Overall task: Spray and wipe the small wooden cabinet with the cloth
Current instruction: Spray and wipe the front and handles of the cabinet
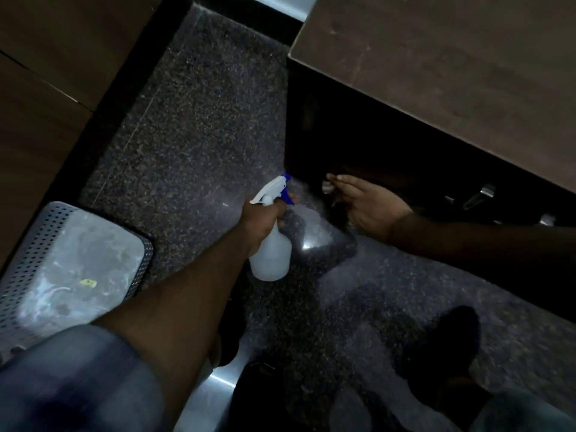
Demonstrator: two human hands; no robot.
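Note:
The small wooden cabinet (442,60) fills the upper right, with a brown top and a dark front face in shadow. My left hand (260,219) grips a white spray bottle (271,254) by its neck; the blue nozzle points at the cabinet's lower left corner, and a faint mist hangs in front of it. My right hand (366,204) is low against the cabinet front, fingers stretched out. A dark cloth (339,213) hangs from under its palm, hard to make out in the dim light.
A white perforated bin (31,244) with a clear liner stands on the speckled granite floor (193,126) at the left. Brown wooden panels (40,88) line the far left. Metal handles (478,197) show on the cabinet front. Dark shoes (442,347) are at the lower right.

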